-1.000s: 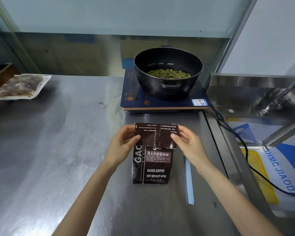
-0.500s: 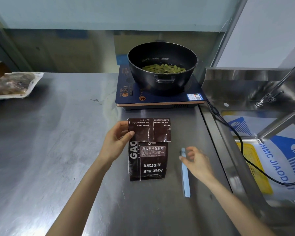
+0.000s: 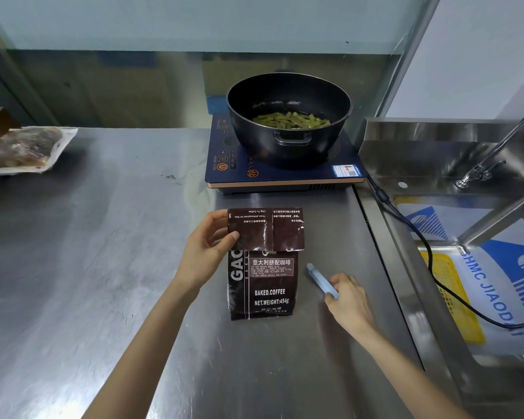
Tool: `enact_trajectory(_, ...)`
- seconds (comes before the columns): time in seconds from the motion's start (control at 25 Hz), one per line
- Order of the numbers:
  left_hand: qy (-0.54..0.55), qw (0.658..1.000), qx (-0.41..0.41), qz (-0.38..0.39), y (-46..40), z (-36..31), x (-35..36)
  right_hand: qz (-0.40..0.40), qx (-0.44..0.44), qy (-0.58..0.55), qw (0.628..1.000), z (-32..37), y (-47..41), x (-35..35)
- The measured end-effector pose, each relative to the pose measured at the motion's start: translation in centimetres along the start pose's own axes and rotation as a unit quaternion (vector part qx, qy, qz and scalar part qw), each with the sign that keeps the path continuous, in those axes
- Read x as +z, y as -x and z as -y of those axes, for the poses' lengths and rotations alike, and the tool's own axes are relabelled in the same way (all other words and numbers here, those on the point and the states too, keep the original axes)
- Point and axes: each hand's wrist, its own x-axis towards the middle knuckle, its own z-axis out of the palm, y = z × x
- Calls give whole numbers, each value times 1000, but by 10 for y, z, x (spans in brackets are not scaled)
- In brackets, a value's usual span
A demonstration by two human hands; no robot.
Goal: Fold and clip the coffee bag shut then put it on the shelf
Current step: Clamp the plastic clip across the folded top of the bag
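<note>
A dark brown coffee bag (image 3: 266, 285) lies flat on the steel counter (image 3: 103, 267), its top folded down over the front. My left hand (image 3: 208, 251) pinches the left side of that folded flap, thumb on top. A light blue bag clip (image 3: 321, 279) is to the right of the bag, tilted with its far end raised. My right hand (image 3: 348, 300) grips the clip's near end. No shelf is in view.
A black pot of green beans (image 3: 288, 119) sits on a blue induction cooker (image 3: 282, 170) just behind the bag. A steel sink (image 3: 481, 252) with a faucet and a black cable lies to the right. A packet of food (image 3: 22, 149) rests at the far left.
My right hand let go of the folded flap, moved down right to the blue clip and picked up its near end, swinging it off the counter. My left hand kept holding the fold.
</note>
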Motion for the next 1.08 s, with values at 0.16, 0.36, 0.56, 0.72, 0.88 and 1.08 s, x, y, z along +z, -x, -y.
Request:
enact_trajectory(0.16, 9, 1000, 1, -1, -1, 1, 2, -27, -18, -64, 997, 9, 0, -14)
enact_trajectory(0.36, 16, 1000, 10, 3, -2, -1, 3, -100, -86, -133, 982, 36, -8, -50)
enact_trajectory(0.56, 14, 1000, 4, -1, -4, -3, 1, -171, -184, -161, 955, 75, -7, -86)
enact_trajectory(0.72, -7, 1000, 13, 8, -2, -8, 0, -157, -279, -133, 938, 102, 1, -95)
enact_trajectory(0.88, -37, 999, 29, 19, -1, -13, 2, -122, -325, -72, 935, 116, 5, -85)
enact_trajectory(1.08, -54, 998, 29, 11, 2, -18, 4, -123, -343, -48, 930, 120, 6, -73)
